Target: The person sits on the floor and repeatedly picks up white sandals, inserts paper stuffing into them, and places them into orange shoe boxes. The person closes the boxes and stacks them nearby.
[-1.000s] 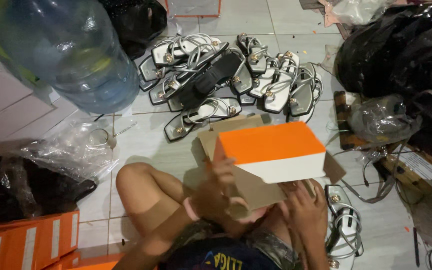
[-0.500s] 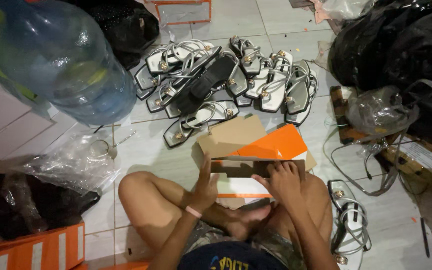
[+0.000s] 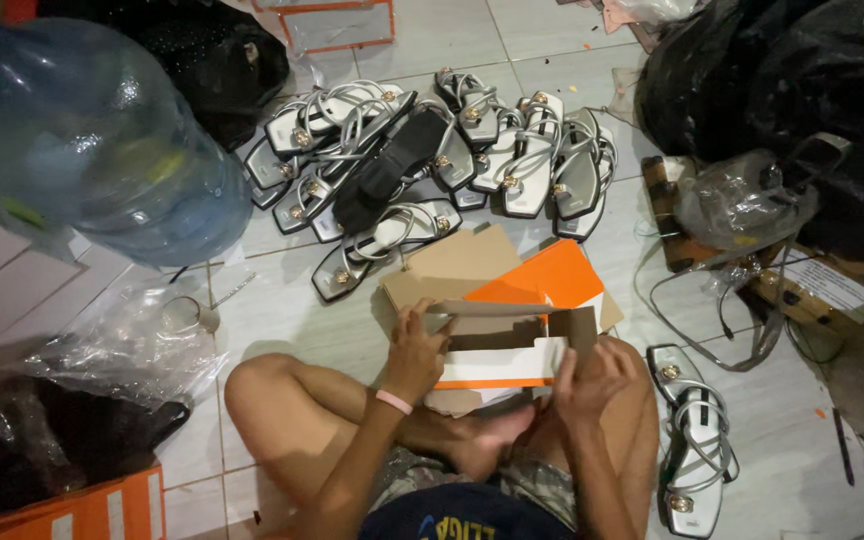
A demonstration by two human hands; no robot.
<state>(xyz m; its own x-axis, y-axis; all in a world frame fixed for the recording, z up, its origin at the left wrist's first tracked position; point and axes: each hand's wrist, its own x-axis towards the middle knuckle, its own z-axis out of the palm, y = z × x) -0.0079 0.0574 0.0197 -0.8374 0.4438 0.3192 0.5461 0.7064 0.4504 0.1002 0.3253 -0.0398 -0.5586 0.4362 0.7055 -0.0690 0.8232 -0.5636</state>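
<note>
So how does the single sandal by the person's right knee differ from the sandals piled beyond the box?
The single sandal lies alone beside the right knee, clear of other shoes; the piled sandals overlap one another on the floor beyond the orange box. The pile includes a black one; the single sandal is silver. Both have thin straps and a small gold ornament.
</note>
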